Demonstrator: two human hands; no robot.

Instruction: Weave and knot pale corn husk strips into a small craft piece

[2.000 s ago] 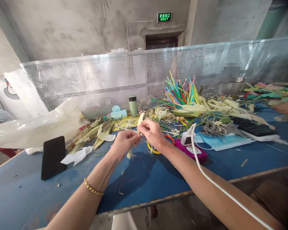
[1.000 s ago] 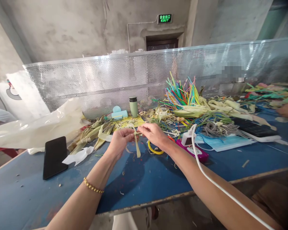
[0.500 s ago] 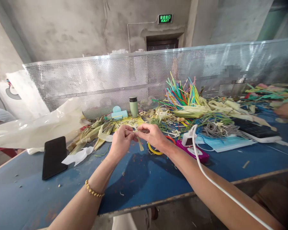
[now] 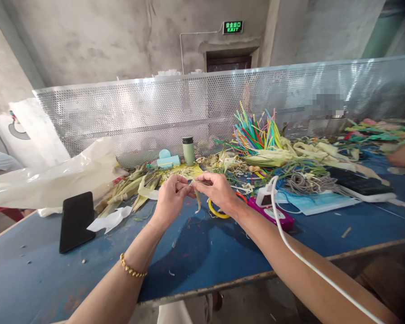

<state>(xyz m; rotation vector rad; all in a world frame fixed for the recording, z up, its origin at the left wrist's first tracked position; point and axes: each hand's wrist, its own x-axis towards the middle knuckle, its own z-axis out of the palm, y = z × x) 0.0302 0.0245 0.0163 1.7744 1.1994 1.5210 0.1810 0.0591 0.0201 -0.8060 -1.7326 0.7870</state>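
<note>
Pinching with thumb and fingers, the left hand (image 4: 171, 194) and the right hand (image 4: 216, 188) meet above the blue, worn tabletop (image 4: 189, 265), and between them is a narrow, pale yellow, husk-like strip (image 4: 198, 202). Its lower end hangs down free, slightly curled at the tip; the upper part is mostly hidden by the fingers. Both hands are closed in a fine grip on the strip, though I cannot tell exactly how each fingertip is placed.

By its look, I judge the strip to be very light, soft and easy to bend, probably not slippery, but rather fragile: it could split along its length if pulled hard. It is best taken with the finger pads, flat across its width, close to the place being worked.

Just beside the right hand lies a round, yellow ring (image 4: 218, 213); beyond the left hand there is a pile of dry, greenish-yellow husk leaves (image 4: 123, 192).
</note>
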